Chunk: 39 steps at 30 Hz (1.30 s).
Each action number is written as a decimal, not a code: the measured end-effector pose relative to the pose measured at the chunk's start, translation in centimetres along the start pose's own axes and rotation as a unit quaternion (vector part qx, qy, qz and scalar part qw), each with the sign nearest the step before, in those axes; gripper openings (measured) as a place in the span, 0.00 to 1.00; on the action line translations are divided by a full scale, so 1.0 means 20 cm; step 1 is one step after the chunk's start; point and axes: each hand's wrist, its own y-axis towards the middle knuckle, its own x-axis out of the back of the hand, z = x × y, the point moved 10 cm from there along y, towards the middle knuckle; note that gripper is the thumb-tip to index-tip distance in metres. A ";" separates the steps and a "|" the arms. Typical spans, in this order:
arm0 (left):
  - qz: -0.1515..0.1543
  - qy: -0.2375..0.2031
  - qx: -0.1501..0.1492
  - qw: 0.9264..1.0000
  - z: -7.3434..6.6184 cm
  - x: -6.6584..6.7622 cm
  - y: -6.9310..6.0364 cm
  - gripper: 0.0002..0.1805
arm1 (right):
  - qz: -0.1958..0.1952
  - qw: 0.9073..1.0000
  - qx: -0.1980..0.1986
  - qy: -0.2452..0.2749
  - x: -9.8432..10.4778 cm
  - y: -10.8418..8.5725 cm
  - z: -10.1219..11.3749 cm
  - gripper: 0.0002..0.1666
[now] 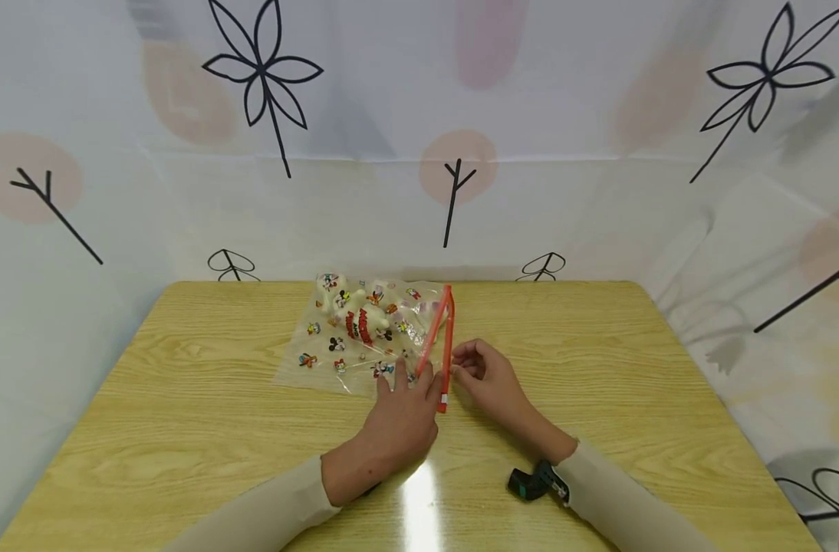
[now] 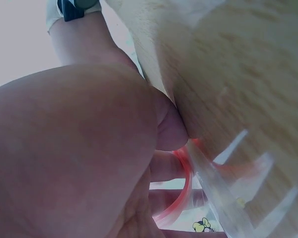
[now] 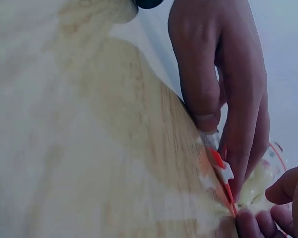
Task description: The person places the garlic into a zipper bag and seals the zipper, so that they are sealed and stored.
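A clear zip bag (image 1: 340, 368), printed with small cartoon figures and red lettering, lies flat with pale cream rounded things (image 1: 371, 318) inside; their kind is unclear. Its red zip strip (image 1: 449, 337) runs along the right side, parted into two bands, with a white slider (image 1: 443, 399) at the near end. My left hand (image 1: 402, 418) rests on the bag's near right corner, fingers straight and spread over the strip. Just right of the strip is my right hand (image 1: 488, 379), fingers loosely bent and thumb apart from them. In the right wrist view, its fingertips (image 3: 253, 223) are by the strip.
The bag lies on a wood-grain table (image 1: 185, 429) near its back edge. A pale cloth with plant drawings (image 1: 364, 207) hangs behind and at both sides. A black device (image 1: 530, 483) is at the right wrist.
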 end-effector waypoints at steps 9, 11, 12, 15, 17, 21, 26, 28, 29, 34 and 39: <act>0.001 -0.002 0.000 1.000 0.00 0.01 0.00 0.35 | 0.025 1.000 -0.010 0.007 -0.03 -0.06 0.03 0.12; 0.001 -0.001 0.001 1.000 0.00 0.01 0.00 0.35 | 0.031 0.999 -0.010 0.008 -0.04 -0.07 0.03 0.11; 0.001 -0.001 0.001 1.000 0.00 0.00 0.00 0.35 | 0.033 0.999 -0.010 0.008 -0.04 -0.08 0.04 0.11; 0.002 -0.002 0.002 1.000 0.00 0.00 -0.01 0.35 | 0.040 0.999 -0.002 0.003 -0.05 -0.10 0.05 0.11; 0.002 -0.006 0.003 1.000 0.00 0.00 -0.01 0.35 | 0.042 0.999 0.006 -0.003 -0.06 -0.11 0.06 0.11; 0.001 -0.023 0.005 1.000 0.01 0.01 -0.01 0.36 | 0.047 0.999 0.025 -0.011 -0.07 -0.12 0.08 0.13; 0.000 -0.048 0.005 0.999 0.01 0.01 -0.01 0.36 | 0.049 0.998 0.039 -0.014 -0.07 -0.12 0.07 0.15; -0.005 -0.054 0.004 0.999 0.01 0.02 -0.01 0.37 | 0.047 0.998 0.043 -0.015 -0.07 -0.12 0.06 0.16; -0.007 -0.053 0.003 0.999 0.01 0.02 -0.01 0.37 | 0.046 0.998 0.045 -0.016 -0.07 -0.12 0.07 0.16; -0.014 -0.041 -0.003 0.999 0.00 0.03 -0.01 0.38 | 0.043 0.998 0.049 -0.018 -0.06 -0.12 0.07 0.16; -0.029 -0.027 -0.002 0.999 0.00 0.04 -0.02 0.38 | 0.040 0.997 0.058 -0.027 -0.06 -0.12 0.09 0.17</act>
